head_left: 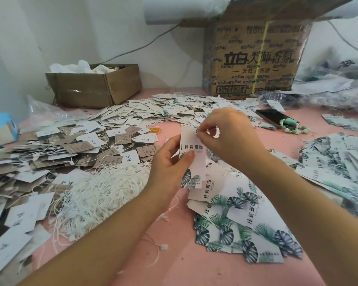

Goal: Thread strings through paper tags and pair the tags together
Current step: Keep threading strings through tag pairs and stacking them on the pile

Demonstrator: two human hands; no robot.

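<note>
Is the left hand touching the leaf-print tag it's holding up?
Touching. The head view shows the left hand pinching the leaf-print tag, thumb pressed on its face.

Cardboard boxes: two, a small open box (95, 85) and a large printed box (254, 58). Phone: one (274, 117). Bead bracelet: one (291, 126). Blue carton: one (1, 129). Hands: two, left hand (172, 166) and right hand (229, 133). Tag held upright between them: one (191, 153). Loose strings: one heap (103, 195), too many to count. Leaf-print tags (246, 223) and brown and white tags (70, 145): several heaps across the tabletop (194, 269), too many to count.
</note>
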